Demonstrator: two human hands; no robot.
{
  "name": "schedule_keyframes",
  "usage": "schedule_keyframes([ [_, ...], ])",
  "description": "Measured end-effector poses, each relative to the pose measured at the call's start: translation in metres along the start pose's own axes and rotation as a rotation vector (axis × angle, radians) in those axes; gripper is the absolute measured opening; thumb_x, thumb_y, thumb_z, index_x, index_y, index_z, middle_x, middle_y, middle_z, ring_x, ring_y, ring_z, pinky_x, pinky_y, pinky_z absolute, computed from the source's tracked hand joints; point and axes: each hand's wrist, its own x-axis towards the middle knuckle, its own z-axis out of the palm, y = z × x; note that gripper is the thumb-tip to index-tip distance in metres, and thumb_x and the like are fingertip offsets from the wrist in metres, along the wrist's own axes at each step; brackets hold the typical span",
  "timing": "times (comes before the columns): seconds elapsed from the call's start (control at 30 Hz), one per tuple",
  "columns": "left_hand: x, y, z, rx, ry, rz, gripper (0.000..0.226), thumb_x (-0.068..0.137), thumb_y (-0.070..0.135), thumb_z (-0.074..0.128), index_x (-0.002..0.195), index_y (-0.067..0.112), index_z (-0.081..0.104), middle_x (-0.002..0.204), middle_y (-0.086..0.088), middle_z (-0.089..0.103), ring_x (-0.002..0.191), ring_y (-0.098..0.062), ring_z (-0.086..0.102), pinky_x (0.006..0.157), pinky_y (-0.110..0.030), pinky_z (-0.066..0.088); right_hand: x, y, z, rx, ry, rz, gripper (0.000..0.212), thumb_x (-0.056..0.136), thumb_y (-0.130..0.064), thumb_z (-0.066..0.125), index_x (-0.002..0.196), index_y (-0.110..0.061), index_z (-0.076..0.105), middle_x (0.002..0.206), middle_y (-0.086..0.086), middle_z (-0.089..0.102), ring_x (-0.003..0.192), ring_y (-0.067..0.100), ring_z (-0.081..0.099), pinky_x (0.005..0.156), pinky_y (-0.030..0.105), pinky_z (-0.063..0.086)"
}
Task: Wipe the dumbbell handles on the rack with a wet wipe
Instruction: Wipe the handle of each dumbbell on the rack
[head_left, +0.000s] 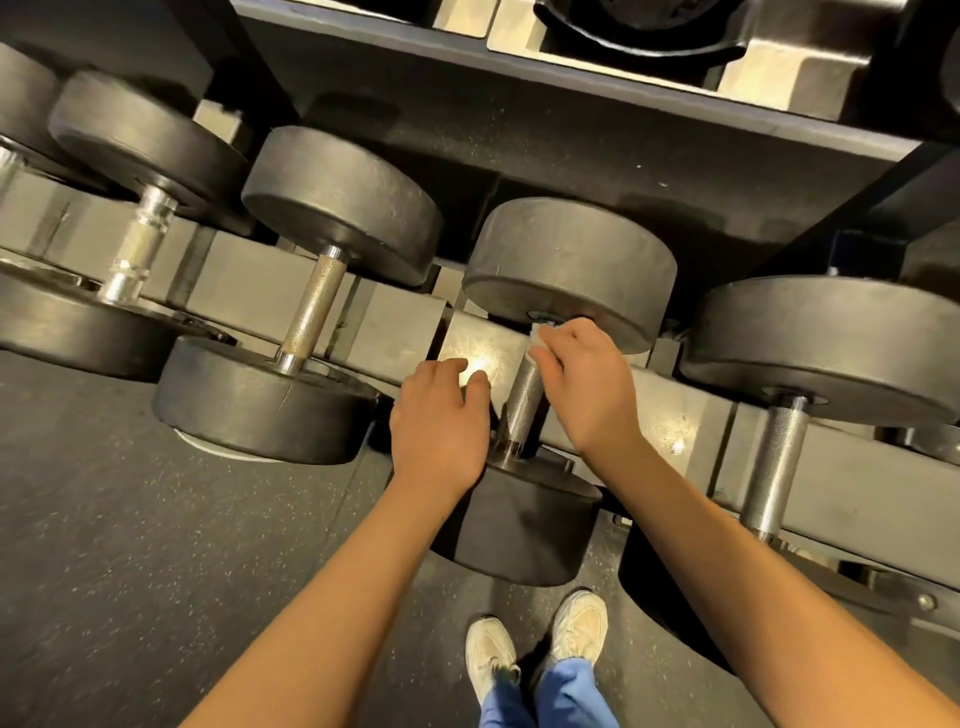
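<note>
Right hand (582, 384) grips wipe (537, 335) on racked dumbbell handle (523, 400).

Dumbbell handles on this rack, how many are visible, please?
4: far-left handle, second handle, middle handle under the right hand, right handle. More may sit beyond the frame.

L hand (439, 415) & R hand (582, 379) bare, L forearm (332, 597) & R forearm (753, 571) bare down to frame edge. Well below the fingers: off-white lace-up sneakers, L shoe (488, 654) & R shoe (579, 623), toes yellowish, scuffed. Light-blue trouser cuffs (550, 696) w/ soft folds drape over the shoe backs.
</note>
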Motion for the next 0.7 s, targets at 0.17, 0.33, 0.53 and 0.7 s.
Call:
schedule_keyframes([
  [0.17, -0.004, -0.001, -0.001, -0.107, 0.022, -0.001, 0.039, 0.101, 0.031, 0.037, 0.136, 0.017, 0.047, 0.137, 0.001, 0.047, 0.128, -0.013, 0.039, 0.104, -0.032, 0.034, -0.022, 0.002, 0.007, -0.023, -0.065, -0.137, 0.036, 0.092, -0.025, 0.041, 0.103, -0.002, 0.067, 0.090, 0.011, 0.059, 0.071, 0.026, 0.057, 0.055, 0.035, 0.052],
  [0.33, -0.007, -0.001, 0.000, -0.156, 0.046, -0.007, 0.037, 0.100, 0.030, 0.039, 0.135, 0.018, 0.048, 0.134, 0.004, 0.049, 0.122, -0.009, 0.042, 0.099, -0.026, 0.034, -0.021, 0.008, -0.004, -0.015, -0.235, -0.244, 0.021, 0.086, -0.016, 0.061, 0.102, -0.005, 0.069, 0.091, 0.010, 0.056, 0.076, 0.025, 0.058, 0.059, 0.037, 0.055],
  [0.53, -0.006, -0.003, 0.001, -0.173, 0.061, 0.011, 0.036, 0.100, 0.028, 0.040, 0.133, 0.017, 0.049, 0.132, 0.004, 0.050, 0.124, -0.010, 0.042, 0.096, -0.023, 0.031, -0.026, 0.002, -0.005, 0.069, -0.196, -0.234, 0.024, 0.085, -0.014, 0.057, 0.101, -0.001, 0.069, 0.086, 0.012, 0.056, 0.069, 0.025, 0.058, 0.058, 0.033, 0.054],
  [0.7, -0.004, -0.005, 0.001, -0.154, 0.065, 0.052, 0.036, 0.100, 0.026, 0.041, 0.133, 0.016, 0.051, 0.132, 0.001, 0.052, 0.124, -0.013, 0.044, 0.102, -0.030, 0.034, -0.033, -0.003, -0.007, -0.004, -0.255, -0.206, 0.023, 0.088, -0.007, 0.056, 0.106, -0.001, 0.068, 0.095, 0.015, 0.059, 0.072, 0.029, 0.061, 0.062, 0.029, 0.049],
])
